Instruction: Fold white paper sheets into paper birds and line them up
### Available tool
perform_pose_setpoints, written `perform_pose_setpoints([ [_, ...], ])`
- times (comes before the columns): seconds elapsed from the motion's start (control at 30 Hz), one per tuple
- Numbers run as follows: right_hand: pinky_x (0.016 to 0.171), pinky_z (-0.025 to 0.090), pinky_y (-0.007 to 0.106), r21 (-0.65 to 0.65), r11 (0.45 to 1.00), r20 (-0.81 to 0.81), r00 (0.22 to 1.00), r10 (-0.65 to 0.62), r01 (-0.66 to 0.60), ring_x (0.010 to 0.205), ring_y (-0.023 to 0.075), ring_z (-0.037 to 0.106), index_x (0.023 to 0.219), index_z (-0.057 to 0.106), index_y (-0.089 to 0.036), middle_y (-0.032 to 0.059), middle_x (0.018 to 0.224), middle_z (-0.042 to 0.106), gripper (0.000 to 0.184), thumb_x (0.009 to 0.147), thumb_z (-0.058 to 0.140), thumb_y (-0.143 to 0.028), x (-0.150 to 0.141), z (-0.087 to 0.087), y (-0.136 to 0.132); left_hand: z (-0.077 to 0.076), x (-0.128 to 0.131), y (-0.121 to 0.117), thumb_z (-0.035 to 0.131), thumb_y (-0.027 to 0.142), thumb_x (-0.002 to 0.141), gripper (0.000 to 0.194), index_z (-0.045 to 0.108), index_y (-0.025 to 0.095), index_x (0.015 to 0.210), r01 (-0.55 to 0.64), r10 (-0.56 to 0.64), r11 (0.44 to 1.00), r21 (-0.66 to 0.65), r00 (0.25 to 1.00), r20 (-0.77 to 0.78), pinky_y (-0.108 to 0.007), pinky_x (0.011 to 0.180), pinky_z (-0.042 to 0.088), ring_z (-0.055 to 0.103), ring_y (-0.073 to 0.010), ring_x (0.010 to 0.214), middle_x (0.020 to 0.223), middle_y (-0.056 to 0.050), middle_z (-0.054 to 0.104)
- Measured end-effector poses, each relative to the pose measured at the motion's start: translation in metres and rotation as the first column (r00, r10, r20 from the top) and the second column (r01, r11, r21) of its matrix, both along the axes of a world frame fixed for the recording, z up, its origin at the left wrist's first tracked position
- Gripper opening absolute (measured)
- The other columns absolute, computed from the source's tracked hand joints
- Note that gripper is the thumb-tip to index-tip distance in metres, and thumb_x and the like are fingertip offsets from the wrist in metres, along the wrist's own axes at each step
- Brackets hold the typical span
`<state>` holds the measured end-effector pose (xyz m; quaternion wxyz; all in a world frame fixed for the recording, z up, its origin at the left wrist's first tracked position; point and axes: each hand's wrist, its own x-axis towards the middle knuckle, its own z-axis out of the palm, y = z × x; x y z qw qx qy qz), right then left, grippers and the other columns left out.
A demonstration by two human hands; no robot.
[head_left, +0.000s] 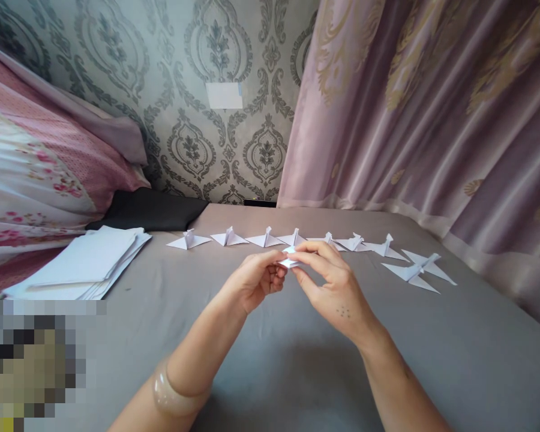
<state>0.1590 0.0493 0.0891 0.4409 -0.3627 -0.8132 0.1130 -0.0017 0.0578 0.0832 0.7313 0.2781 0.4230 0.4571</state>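
Observation:
A small piece of folded white paper (290,259) is held up between both hands above the grey surface. My left hand (261,275) pinches its left side between thumb and curled fingers. From the right, the fingers and thumb of my right hand (328,273) grip the same paper. Part of the paper is hidden behind the fingertips. Beyond the hands, several white origami birds (265,238) stand in a row with their wings spread. At the row's right end, one paper bird (411,276) lies nearer to me, close against another (427,262).
A stack of white paper sheets (78,261) lies at the left. Behind it is a folded black cloth (155,209). Floral fabric (40,174) hangs on the left and a mauve curtain (414,120) on the right. Patterned wallpaper (189,147) backs the grey surface (468,360).

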Motion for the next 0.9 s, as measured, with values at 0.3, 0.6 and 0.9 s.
perform_pose_setpoints([
  [0.3, 0.080, 0.050, 0.025, -0.105, 0.983, -0.254, 0.952, -0.172, 0.150, 0.085, 0.0123, 0.064, 0.098, 0.068, -0.026, -0.0016, 0.093, 0.069, 0.014, 0.088, 0.060, -0.023, 0.002, 0.007, -0.006, 0.019, 0.006, -0.023, 0.064, 0.035, 0.084, 0.018, 0.064, 0.017, 0.082, -0.182, 0.620, 0.619, 0.764, 0.710, -0.334, -0.025, 0.070, 0.043, 0.056, -0.0130, 0.074, 0.078, -0.001, 0.062],
  [0.6, 0.075, 0.051, 0.023, -0.118, 0.959, -0.292, 0.913, -0.283, 0.260, 0.080, 0.0110, 0.065, 0.092, 0.061, -0.028, -0.0059, 0.084, 0.070, 0.011, 0.083, 0.066, -0.028, 0.000, 0.015, -0.019, 0.017, 0.013, -0.028, 0.066, 0.019, 0.084, 0.004, 0.065, 0.018, 0.088, -0.034, 0.633, 0.435, 0.900, 0.723, -0.278, -0.031, 0.087, 0.047, 0.062, -0.0173, 0.095, 0.098, -0.005, 0.066],
  [0.9, 0.077, 0.050, 0.022, -0.064, 0.978, -0.278, 0.938, -0.207, 0.198, 0.081, 0.0100, 0.064, 0.089, 0.061, -0.026, -0.0056, 0.084, 0.068, 0.007, 0.084, 0.065, -0.022, -0.001, 0.015, -0.018, 0.017, 0.012, -0.025, 0.066, 0.021, 0.084, 0.005, 0.067, 0.017, 0.087, -0.032, 0.469, 0.515, 0.857, 0.847, -0.250, -0.029, 0.082, 0.050, 0.062, -0.0162, 0.089, 0.092, -0.005, 0.066],
])
